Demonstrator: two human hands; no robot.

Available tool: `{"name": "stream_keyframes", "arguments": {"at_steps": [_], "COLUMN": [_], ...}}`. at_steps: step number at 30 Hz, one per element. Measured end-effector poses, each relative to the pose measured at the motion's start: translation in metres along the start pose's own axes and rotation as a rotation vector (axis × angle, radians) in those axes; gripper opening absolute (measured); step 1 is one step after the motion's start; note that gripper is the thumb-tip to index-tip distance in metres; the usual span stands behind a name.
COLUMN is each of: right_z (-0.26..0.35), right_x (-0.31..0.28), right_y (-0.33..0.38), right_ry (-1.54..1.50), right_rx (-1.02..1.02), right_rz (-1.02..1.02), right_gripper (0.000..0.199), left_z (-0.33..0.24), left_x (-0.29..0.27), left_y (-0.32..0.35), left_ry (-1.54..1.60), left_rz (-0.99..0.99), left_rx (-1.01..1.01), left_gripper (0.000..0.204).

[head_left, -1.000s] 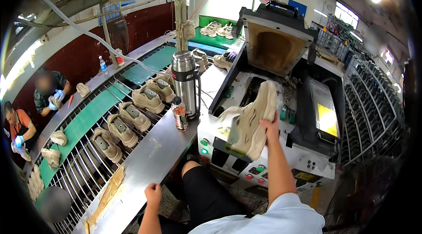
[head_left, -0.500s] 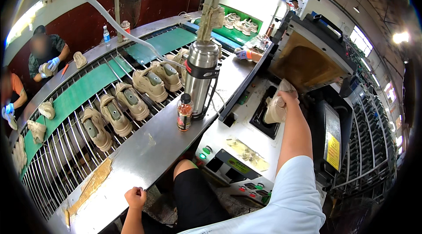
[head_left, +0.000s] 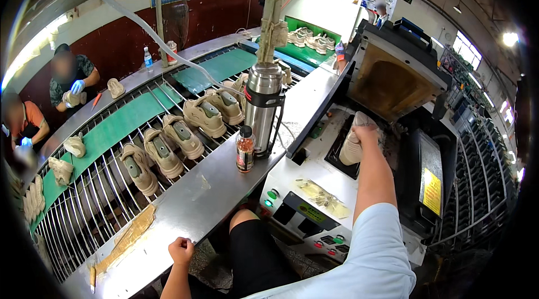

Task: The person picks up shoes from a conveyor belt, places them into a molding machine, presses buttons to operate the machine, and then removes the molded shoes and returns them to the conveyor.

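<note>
My right hand (head_left: pixel 367 134) grips a beige shoe (head_left: pixel 350 151) by its upper end, fingers wrapped round it. The shoe's lower part sits in or just over the black recess (head_left: pixel 336 160) of a white press machine (head_left: pixel 292 178); how deep it goes I cannot tell. Behind it the machine's thick lid (head_left: pixel 393 77) stands raised, its inner face brown. At the near edge of the metal table (head_left: pixel 210 186), my left hand (head_left: pixel 181 250) is curled into a loose fist, with nothing seen in it.
A steel thermos (head_left: pixel 263 111) and a jar with red contents (head_left: pixel 245 150) stand on the table. Several beige shoes (head_left: pixel 163 153) line the roller conveyor (head_left: pixel 101 186). Two co-workers (head_left: pixel 72 77) sit across it. A dark rack (head_left: pixel 477 170) rises at the right.
My right hand has lowered the shoe, which now sits more upright in the recess. The whole view has shifted slightly. My left hand remains a fist by the table edge.
</note>
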State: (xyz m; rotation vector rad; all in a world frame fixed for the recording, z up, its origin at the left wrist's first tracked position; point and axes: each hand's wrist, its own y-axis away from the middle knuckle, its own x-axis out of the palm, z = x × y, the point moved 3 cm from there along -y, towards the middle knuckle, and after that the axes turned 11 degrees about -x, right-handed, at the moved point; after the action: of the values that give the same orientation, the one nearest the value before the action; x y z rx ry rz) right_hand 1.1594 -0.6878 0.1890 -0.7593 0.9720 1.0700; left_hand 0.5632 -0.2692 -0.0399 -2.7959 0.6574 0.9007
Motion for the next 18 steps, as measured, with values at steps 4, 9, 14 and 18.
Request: {"name": "stream_keyframes", "arguments": {"at_steps": [4, 9, 14, 18], "right_z": [-0.001, -0.003, -0.002, -0.046], "right_x": [0.013, -0.016, -0.020, 0.010], "right_y": [0.030, 0.104, 0.096, 0.136], "right_ry": [0.027, 0.096, 0.060, 0.059], "right_rx": [-0.216, -0.495, -0.539, -0.782], "right_rz": [-0.043, 0.010, 0.055, -0.309], "right_gripper": [0.084, 0.079, 0.075, 0.064], "left_z": [0.007, 0.016, 0.047, 0.015], "left_x": [-0.001, 0.002, 0.008, 0.035], "left_y": [0.001, 0.000, -0.035, -0.032], "left_ry": [-0.008, -0.005, 0.454, 0.859], "left_rz": [-0.045, -0.082, -0.144, -0.134], "left_rx": [-0.004, -0.018, -0.237, -0.568], "left_gripper": [0.013, 0.018, 0.010, 0.010]}}
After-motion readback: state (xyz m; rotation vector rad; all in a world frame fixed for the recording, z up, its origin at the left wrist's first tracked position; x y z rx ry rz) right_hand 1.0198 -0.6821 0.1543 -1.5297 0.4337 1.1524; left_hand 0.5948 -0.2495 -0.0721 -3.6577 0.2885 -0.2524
